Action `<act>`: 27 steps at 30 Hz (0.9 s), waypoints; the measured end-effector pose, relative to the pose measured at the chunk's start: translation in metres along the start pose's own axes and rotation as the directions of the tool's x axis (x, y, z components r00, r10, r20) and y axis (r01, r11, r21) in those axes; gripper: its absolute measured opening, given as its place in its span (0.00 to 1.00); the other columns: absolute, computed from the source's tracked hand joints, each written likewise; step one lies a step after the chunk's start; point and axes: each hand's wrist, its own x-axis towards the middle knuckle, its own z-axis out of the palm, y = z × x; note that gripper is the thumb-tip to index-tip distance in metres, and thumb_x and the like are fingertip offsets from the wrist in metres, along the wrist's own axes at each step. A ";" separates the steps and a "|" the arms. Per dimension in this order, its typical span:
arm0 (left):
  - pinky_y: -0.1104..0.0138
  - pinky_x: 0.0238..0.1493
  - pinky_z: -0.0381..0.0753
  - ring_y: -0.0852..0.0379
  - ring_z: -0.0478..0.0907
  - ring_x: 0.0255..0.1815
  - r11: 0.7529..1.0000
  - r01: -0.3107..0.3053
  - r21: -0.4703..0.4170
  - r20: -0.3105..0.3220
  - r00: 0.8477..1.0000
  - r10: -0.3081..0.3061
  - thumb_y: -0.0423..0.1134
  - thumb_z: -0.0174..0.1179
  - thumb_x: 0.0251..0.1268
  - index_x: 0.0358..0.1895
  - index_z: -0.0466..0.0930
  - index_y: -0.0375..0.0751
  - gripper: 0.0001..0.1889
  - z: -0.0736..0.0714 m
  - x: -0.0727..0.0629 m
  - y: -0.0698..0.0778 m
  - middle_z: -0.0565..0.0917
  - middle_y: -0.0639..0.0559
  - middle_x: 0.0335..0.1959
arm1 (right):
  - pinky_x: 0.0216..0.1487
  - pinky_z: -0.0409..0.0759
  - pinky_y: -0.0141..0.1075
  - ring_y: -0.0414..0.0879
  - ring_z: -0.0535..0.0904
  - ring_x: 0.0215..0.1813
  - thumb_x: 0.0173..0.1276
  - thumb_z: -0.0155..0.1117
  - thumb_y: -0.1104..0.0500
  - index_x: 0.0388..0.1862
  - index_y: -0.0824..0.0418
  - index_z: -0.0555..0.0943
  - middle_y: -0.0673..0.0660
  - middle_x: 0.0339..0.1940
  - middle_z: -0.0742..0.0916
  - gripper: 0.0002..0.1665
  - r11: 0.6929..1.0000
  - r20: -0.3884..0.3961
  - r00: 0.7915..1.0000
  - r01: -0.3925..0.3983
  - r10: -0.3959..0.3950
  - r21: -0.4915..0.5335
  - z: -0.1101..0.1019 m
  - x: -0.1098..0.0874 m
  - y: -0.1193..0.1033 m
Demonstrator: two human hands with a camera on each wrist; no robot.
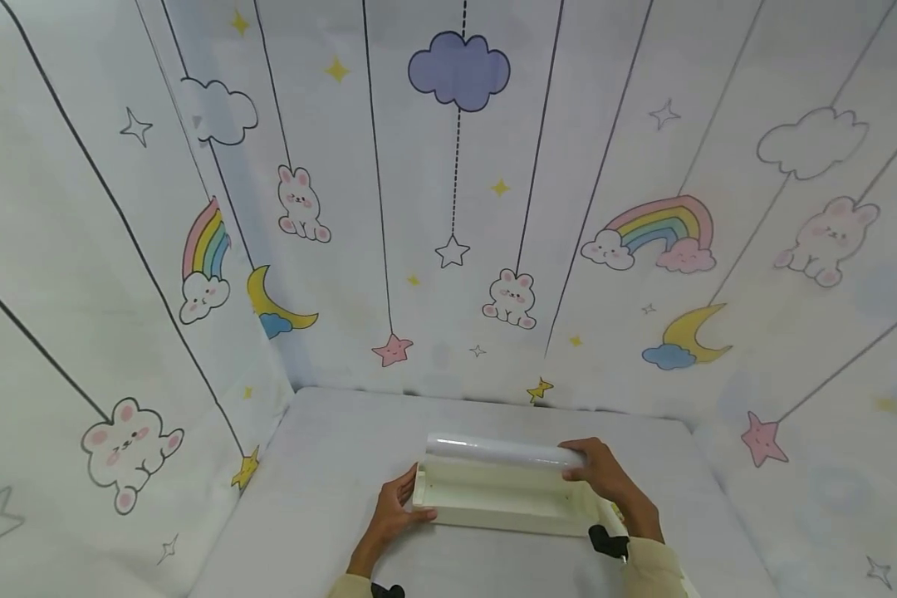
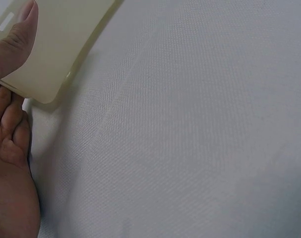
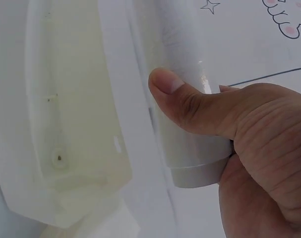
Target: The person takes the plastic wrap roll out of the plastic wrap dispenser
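In the head view a long cream plastic tray-like case (image 1: 493, 520) lies lengthwise over the white surface, its hollow inside facing up. My left hand (image 1: 393, 511) grips its left end, with the thumb on the near side and the fingers around the end. At the case's far long edge is a shiny, whitish roll of cling film (image 1: 493, 449). My right hand (image 1: 605, 473) holds the roll by its right end. The right wrist view shows the thumb across the film, close to the bare core end (image 3: 199, 174), with the fingers mostly hidden behind the roll.
A pale piece with yellow marks (image 1: 617, 513) shows partly beside the right wrist, mostly hidden by the arm. White cloth (image 1: 329, 448) covers the work surface. Printed fabric walls (image 1: 448, 332) stand at the back and both sides.
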 end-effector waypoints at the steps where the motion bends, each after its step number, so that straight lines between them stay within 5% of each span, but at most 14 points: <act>1: 0.66 0.80 0.77 0.33 0.74 0.80 1.000 0.014 -0.013 -0.001 1.000 -0.014 0.42 0.86 0.55 0.82 0.62 0.24 0.56 0.001 0.001 -0.002 0.70 0.27 0.80 | 0.52 0.87 0.45 0.57 0.87 0.53 0.58 0.83 0.71 0.58 0.75 0.88 0.71 0.56 0.91 0.27 1.000 -0.006 1.000 -0.001 0.001 -0.001 -0.002 0.001 0.000; 6: 0.73 0.78 0.76 0.33 0.74 0.80 0.999 0.028 -0.041 -0.033 0.999 -0.029 0.42 0.87 0.52 0.81 0.64 0.24 0.56 0.002 0.004 -0.005 0.72 0.29 0.80 | 0.50 0.86 0.42 0.55 0.87 0.50 0.60 0.81 0.72 0.59 0.75 0.87 0.71 0.55 0.91 0.26 1.000 0.007 1.000 0.017 -0.017 0.011 -0.008 0.008 -0.001; 12: 0.69 0.78 0.78 0.28 0.72 0.80 1.000 -0.008 0.005 0.007 1.000 0.008 0.40 0.85 0.56 0.80 0.61 0.18 0.55 0.003 0.002 0.003 0.68 0.22 0.80 | 0.51 0.87 0.47 0.55 0.87 0.50 0.60 0.82 0.69 0.59 0.75 0.87 0.70 0.54 0.92 0.28 0.999 0.020 0.999 0.036 -0.036 0.001 -0.012 0.009 -0.003; 17: 0.75 0.78 0.75 0.30 0.69 0.82 0.997 0.070 -0.020 0.005 0.998 -0.070 0.42 0.87 0.55 0.83 0.60 0.23 0.58 0.005 0.000 0.007 0.67 0.29 0.83 | 0.52 0.88 0.46 0.56 0.87 0.51 0.60 0.82 0.69 0.59 0.75 0.87 0.71 0.55 0.92 0.28 0.999 0.023 0.999 0.040 -0.039 -0.014 -0.011 0.010 -0.003; 27: 0.72 0.81 0.73 0.34 0.67 0.85 0.990 0.124 -0.073 -0.002 0.992 -0.125 0.43 0.88 0.51 0.84 0.61 0.27 0.59 0.004 0.002 0.001 0.69 0.36 0.84 | 0.55 0.88 0.52 0.58 0.88 0.53 0.60 0.81 0.72 0.60 0.76 0.86 0.72 0.57 0.91 0.28 1.000 0.007 1.000 0.016 -0.016 0.010 -0.006 0.015 0.002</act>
